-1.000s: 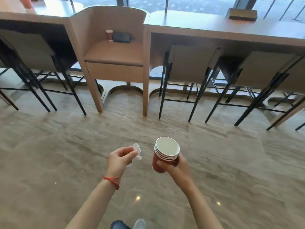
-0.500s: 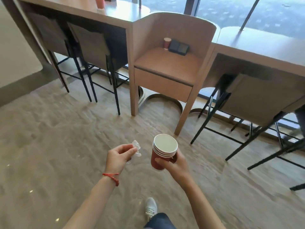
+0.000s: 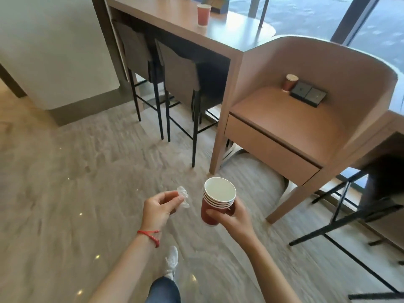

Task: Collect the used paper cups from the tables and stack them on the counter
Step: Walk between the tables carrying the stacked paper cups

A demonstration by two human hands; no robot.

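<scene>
My right hand (image 3: 235, 217) holds a stack of several nested red paper cups (image 3: 215, 202), upright, white inside showing. My left hand (image 3: 160, 205) pinches a small crumpled clear wrapper (image 3: 183, 196) between thumb and fingers, left of the stack. A single red paper cup (image 3: 203, 14) stands on the high wooden table (image 3: 229, 33) at the top. Another red paper cup (image 3: 290, 83) stands at the back of the low curved wooden booth desk (image 3: 290, 112), beside a black socket panel (image 3: 308, 94).
Two dark bar stools (image 3: 175, 84) are tucked under the high table. More black-legged stools (image 3: 376, 206) stand at the right. A pale wall block (image 3: 54, 51) fills the upper left. Wood-look floor (image 3: 76, 182) spreads around me; my shoe (image 3: 171, 261) shows below.
The view has swung right to left along the window tables and closer to the booth desk. Both hands keep the same hold on the wrapper and the cup stack.
</scene>
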